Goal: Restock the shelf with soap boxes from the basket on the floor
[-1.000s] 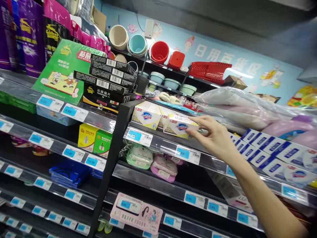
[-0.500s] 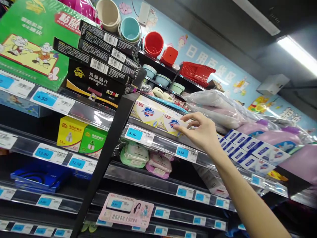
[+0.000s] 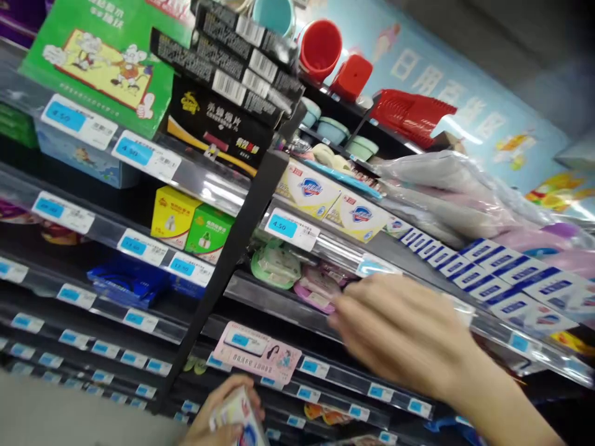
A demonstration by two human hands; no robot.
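Observation:
My right hand (image 3: 400, 331) hangs in front of the shelf rail, blurred by motion, below the yellow-white soap boxes (image 3: 357, 217) on the upper shelf. It touches nothing I can make out, and its fingers are smeared. My left hand (image 3: 218, 415) sits at the bottom edge of the view, closed round a small white box with blue and red print (image 3: 239, 418). A second soap box (image 3: 309, 186) lies left of the first one on the same shelf.
Blue price tags (image 3: 290, 229) line every shelf rail. A black upright post (image 3: 232, 260) divides the shelving. Green and pink round packs (image 3: 276, 266) lie on the shelf below. Blue-white boxes (image 3: 502, 279) run to the right. Red baskets (image 3: 409, 114) and tubs stand higher up.
My right hand has left the soap box on the upper shelf and dropped down and towards me. My left hand with a small box has come into view at the bottom.

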